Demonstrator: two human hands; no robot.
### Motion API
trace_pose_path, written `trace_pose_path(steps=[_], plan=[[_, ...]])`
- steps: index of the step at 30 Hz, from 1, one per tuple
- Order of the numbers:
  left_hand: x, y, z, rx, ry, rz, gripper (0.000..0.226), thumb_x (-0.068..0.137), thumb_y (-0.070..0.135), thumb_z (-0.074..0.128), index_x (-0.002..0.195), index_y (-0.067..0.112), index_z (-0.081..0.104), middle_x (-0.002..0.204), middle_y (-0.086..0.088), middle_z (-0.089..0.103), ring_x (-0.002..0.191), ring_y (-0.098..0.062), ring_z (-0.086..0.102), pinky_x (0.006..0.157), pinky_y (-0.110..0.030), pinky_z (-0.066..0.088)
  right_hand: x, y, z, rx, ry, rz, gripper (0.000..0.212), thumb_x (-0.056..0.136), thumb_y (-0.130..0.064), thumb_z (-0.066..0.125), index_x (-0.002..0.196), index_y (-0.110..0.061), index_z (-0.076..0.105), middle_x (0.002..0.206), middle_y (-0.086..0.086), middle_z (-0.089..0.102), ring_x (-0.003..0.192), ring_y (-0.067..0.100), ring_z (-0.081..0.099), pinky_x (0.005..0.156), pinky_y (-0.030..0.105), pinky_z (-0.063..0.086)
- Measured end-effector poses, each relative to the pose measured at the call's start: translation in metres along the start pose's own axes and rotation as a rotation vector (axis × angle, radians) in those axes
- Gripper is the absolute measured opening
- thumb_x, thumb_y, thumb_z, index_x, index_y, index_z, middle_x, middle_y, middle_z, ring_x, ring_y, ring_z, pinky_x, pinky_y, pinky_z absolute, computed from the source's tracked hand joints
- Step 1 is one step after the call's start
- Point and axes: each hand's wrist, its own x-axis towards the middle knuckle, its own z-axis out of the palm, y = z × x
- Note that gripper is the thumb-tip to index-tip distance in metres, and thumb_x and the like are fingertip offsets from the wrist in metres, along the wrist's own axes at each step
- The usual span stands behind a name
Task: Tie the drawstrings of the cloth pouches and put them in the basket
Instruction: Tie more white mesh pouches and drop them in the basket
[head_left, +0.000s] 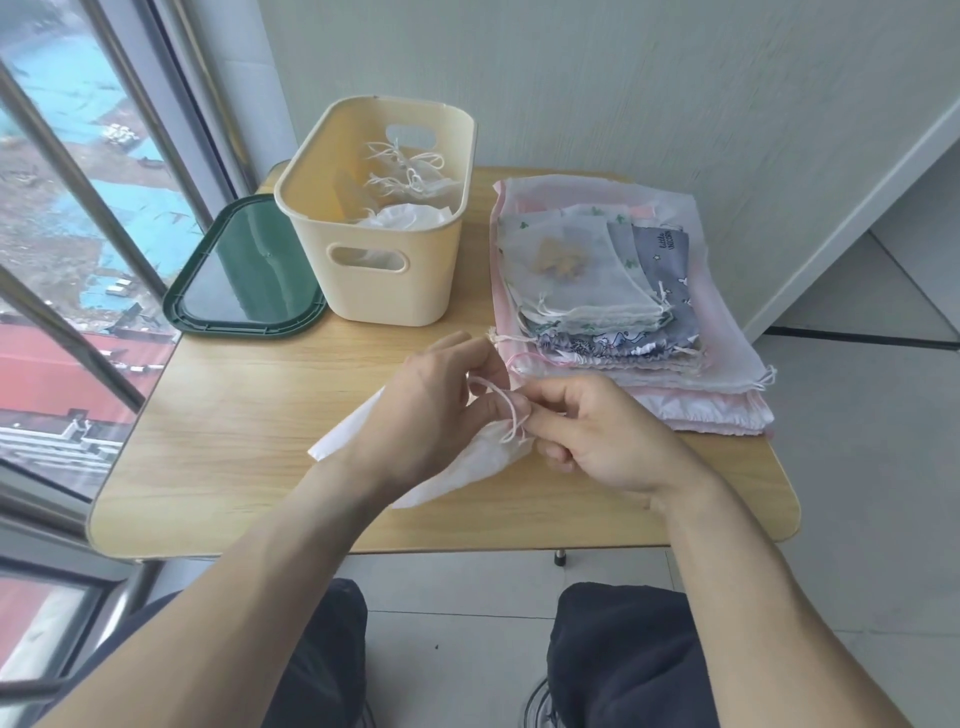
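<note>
Near the front edge of the pale wooden table (218, 441), the left hand (421, 410) and right hand (597, 441) both pinch the pinkish drawstring (511, 415) of a white cloth pouch (467, 467). The cream plastic basket (395, 291) stands toward the back edge. On the stack of pouches (623, 332), one grey pouch (662, 254) reads "little unicorn".

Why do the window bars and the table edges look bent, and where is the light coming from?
Head view: the wide-angle lens bows straight lines near the frame edges, like the window bars and table; soft daylight enters from the window on the left, so shadows stay faint; the basket and hands look reasonably sharp.
</note>
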Motion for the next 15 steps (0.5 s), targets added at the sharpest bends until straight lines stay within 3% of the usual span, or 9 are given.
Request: trace_pose_path(steps=[3,6,8,11,13,15], plan=[[-0.0008,0.0008,0.0020,-0.004,-0.007,0.015,0.006,0.080,0.016,0.072,0.080,0.015,0.067,0.081,0.004,0.062,0.069,-0.005,0.052,0.061,-0.017,0.037,-0.0009,0.0003,-0.0020,0.100,-0.063,0.078,0.019,0.102,-0.004,0.054,0.106,0.009,0.067,0.081,0.013,0.043,0.055,0.009,0.036,0.051,0.024,0.029],[-0.0022,0.0024,0.0021,-0.003,0.005,0.006,0.014,0.081,0.004,0.075,0.084,0.017,0.069,0.083,0.005,0.061,0.068,-0.002,0.052,0.062,-0.008,0.036,-0.0017,-0.0012,-0.0017,0.166,-0.105,0.114,0.018,0.101,-0.003,0.052,0.095,0.001,0.068,0.081,0.013,0.048,0.054,0.010,0.040,0.051,0.026,0.027],[-0.0022,0.0028,0.0016,-0.013,0.017,-0.003,0.019,0.080,0.002,0.076,0.088,0.017,0.069,0.084,0.008,0.060,0.068,-0.004,0.053,0.062,-0.007,0.037,-0.0006,-0.0017,-0.0026,0.260,-0.164,0.139,0.019,0.096,-0.016,0.053,0.099,-0.003,0.067,0.083,0.013,0.056,0.056,0.012,0.042,0.053,0.030,0.025],[-0.0024,0.0026,0.0023,-0.049,0.021,0.010,0.026,0.080,0.001,0.075,0.091,0.023,0.066,0.089,0.007,0.059,0.070,-0.010,0.058,0.062,-0.009,0.040,0.0012,-0.0010,-0.0027,0.299,-0.201,0.137,0.037,0.094,-0.041,0.057,0.108,-0.008,0.069,0.089,0.006,0.064,0.059,0.013,0.039,0.056,0.033,0.020],[-0.0027,0.0025,0.0052,-0.056,0.021,0.002,0.032,0.078,0.001,0.075,0.092,0.027,0.063,0.096,0.005,0.059,0.073,-0.010,0.061,0.062,-0.012,0.044,0.0015,0.0011,0.0012,0.194,-0.129,0.112,0.036,0.089,-0.047,0.071,0.095,-0.012,0.076,0.078,0.008,0.055,0.057,0.013,0.034,0.057,0.034,0.018],[-0.0021,0.0027,0.0072,-0.091,0.027,-0.065,0.035,0.076,0.004,0.079,0.095,0.028,0.063,0.104,0.004,0.057,0.074,-0.007,0.062,0.062,-0.011,0.044,0.0023,0.0030,0.0060,0.142,-0.061,0.109,0.019,0.082,-0.039,0.076,0.077,-0.021,0.078,0.068,0.006,0.046,0.054,0.013,0.032,0.057,0.033,0.018]])
